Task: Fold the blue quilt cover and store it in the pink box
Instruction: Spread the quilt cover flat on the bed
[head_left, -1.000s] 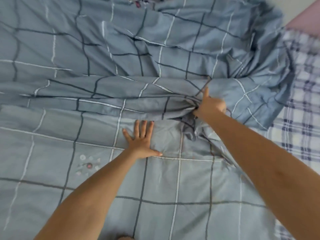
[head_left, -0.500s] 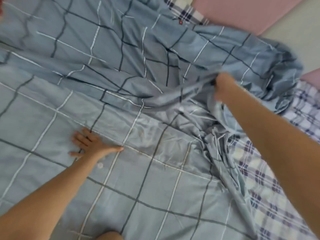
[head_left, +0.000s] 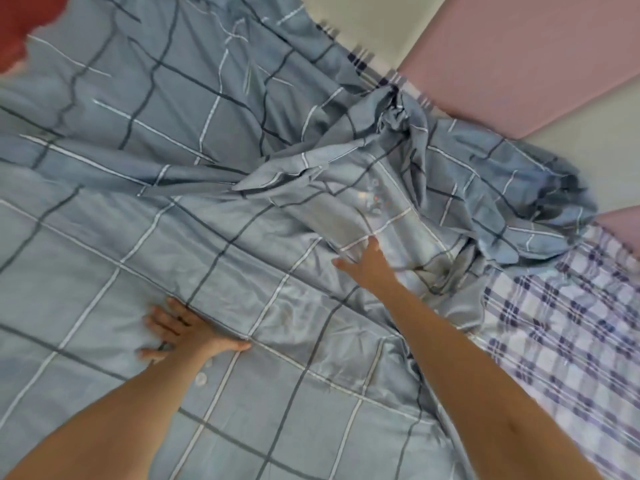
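Observation:
The blue quilt cover, checked with dark and white lines, lies spread over the bed, with a crumpled heap at its right end. My left hand presses flat on the cover near a fold line, fingers spread. My right hand lies on a smoother flap of the cover just below the heap, its fingers straight and holding nothing. The pink box is not in view.
A white and purple plaid sheet shows at the right under the cover. Pink padded panels and a pale wall stand at the top right. Something red sits in the top left corner.
My right hand has let go of the bunched fabric it had lifted to the right and now lies flat on the cover. My left hand stays pressed on the cover.

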